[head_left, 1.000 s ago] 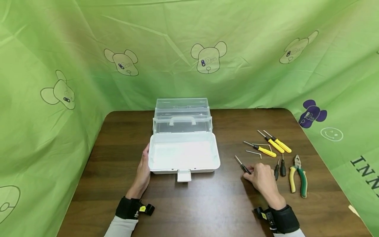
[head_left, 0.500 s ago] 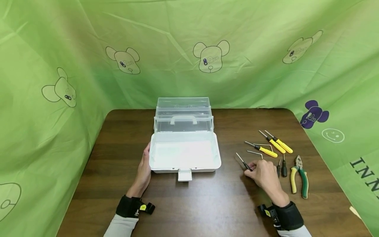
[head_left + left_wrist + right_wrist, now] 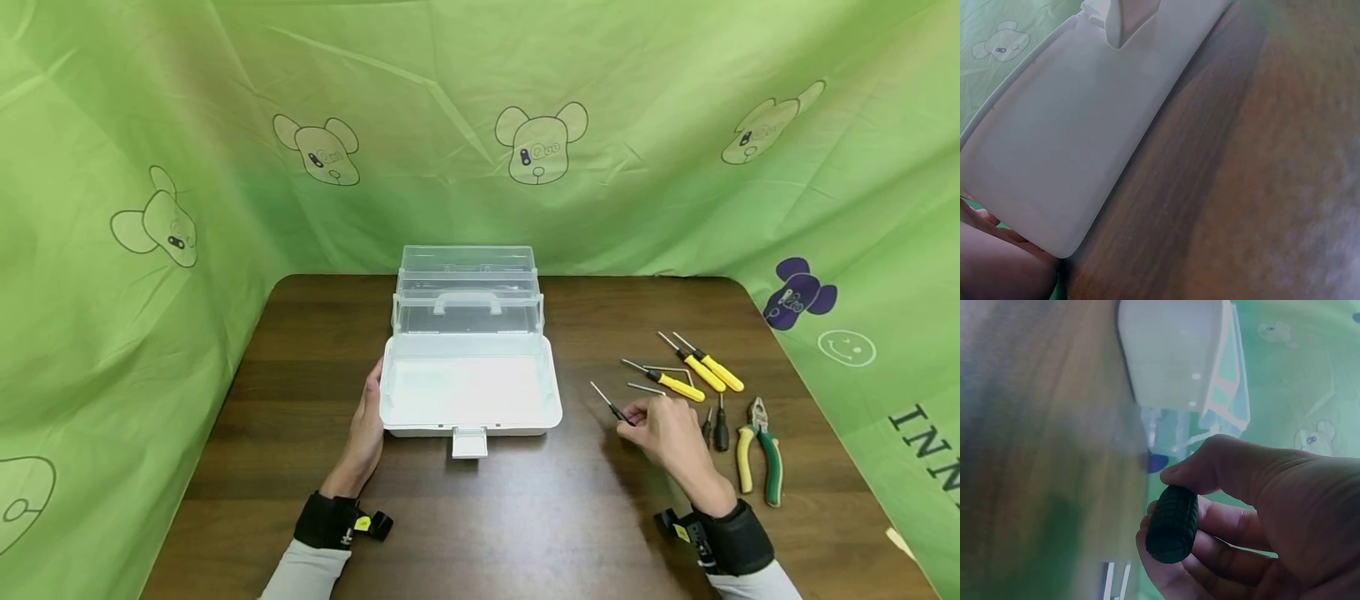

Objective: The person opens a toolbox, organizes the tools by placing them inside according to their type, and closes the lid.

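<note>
My right hand [image 3: 667,429] pinches a small screwdriver [image 3: 613,407] between thumb and fingers, with its thin shaft pointing to the far left. Close up in the right wrist view, the black ribbed handle [image 3: 1172,528] shows its butt end between thumb and fingers. A white toolbox [image 3: 471,432] stands with its clear lid [image 3: 465,260] raised and its front latch hanging down; its lower compartment holds nothing. Against the toolbox's left side rests my left hand [image 3: 366,425]. Some left fingers are hidden behind the box corner in the left wrist view.
Several yellow-handled screwdrivers [image 3: 705,371] lie at the right among L-shaped hex keys [image 3: 645,387]. Nearer are black-handled screwdrivers [image 3: 722,429] and pliers [image 3: 761,450] with yellow and green handles. A green printed curtain [image 3: 420,200] hangs behind the wooden table [image 3: 487,525].
The right hand has lifted the small screwdriver slightly and shifted it a little toward the far side. The left hand stays at the toolbox; the head view has shifted slightly.
</note>
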`<state>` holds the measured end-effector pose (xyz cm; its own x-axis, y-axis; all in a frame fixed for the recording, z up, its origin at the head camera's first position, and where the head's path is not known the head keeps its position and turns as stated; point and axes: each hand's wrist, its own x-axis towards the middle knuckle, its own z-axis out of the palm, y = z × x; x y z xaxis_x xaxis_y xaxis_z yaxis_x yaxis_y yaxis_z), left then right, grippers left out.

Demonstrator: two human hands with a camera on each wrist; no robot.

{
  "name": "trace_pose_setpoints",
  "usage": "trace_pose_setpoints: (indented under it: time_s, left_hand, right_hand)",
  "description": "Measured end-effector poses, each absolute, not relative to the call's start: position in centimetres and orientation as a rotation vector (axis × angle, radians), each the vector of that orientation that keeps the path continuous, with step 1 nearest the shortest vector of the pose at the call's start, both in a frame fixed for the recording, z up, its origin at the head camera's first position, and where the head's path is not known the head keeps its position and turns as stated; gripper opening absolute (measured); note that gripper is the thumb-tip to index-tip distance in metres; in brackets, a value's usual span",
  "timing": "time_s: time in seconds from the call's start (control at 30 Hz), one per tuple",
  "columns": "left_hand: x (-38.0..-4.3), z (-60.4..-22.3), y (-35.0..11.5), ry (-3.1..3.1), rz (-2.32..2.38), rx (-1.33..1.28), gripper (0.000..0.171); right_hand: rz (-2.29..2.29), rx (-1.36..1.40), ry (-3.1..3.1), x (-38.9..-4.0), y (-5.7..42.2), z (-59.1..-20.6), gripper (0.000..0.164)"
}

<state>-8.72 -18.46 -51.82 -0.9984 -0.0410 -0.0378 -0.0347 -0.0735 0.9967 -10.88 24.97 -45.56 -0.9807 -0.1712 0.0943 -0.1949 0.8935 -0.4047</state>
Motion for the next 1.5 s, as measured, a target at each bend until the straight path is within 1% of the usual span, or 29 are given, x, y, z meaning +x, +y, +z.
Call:
trace_pose_setpoints:
  time_s: [0.23, 0.47, 0.73, 1.0, 1.2, 1.5]
  left_hand:
    - [-8.7, -51.9, -18.5, -2.152, -2.284, 0.092, 0.067]
    - [-8.7, -51.9, -18.5, -2.164, -2.284, 0.079, 0.067]
    - [-8.8, -51.9, -18.5, -2.157, -2.275, 0.081, 0.066]
    - [-8.8, -51.7, -18.3, -2.162, -2.275, 0.137, 0.067]
    - [-8.7, -51.8, -18.4, -2.161, -2.262, 0.147, 0.067]
    - [-8.7, -52.0, -18.5, -2.135, -2.278, 0.088, 0.067]
  right_hand:
    - [0.6, 0.468, -2.927, -11.5, 24.6, -44.6, 0.006]
    - [0.522, 0.597, -2.83, -12.6, 24.5, -42.7, 0.007]
    - [0.49, 0.665, -2.767, -14.0, 23.8, -40.3, 0.01]
    - [0.478, 0.727, -2.743, -15.5, 23.0, -37.8, 0.014]
    - [0.461, 0.783, -2.689, -16.6, 22.3, -36.5, 0.014]
    - [0.453, 0.877, -2.661, -18.6, 21.6, -35.1, 0.014]
